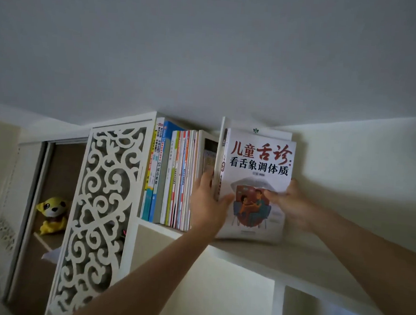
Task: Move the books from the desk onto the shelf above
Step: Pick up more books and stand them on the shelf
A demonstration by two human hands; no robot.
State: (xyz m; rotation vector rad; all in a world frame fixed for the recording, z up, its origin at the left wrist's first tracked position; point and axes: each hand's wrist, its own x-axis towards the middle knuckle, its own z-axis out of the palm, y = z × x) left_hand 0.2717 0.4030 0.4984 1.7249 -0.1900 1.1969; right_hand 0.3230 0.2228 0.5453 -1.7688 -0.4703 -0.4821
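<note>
A white-covered book point(258, 161) with red and black Chinese title and a drawing of two figures stands upright on the white shelf point(305, 265), cover facing me. Another taller white book stands behind it. My left hand point(208, 201) grips its spine edge at the lower left, thumb on the cover. My right hand point(290, 200) holds the right edge, thumb pressed across the cover. A row of several upright books point(173, 177) stands on the shelf just left of my left hand.
A white carved openwork panel point(99, 218) bounds the shelf on the left. Beyond it a yellow plush toy point(51, 214) sits in a cabinet compartment. The ceiling is close above the books. The shelf runs on to the right along the wall.
</note>
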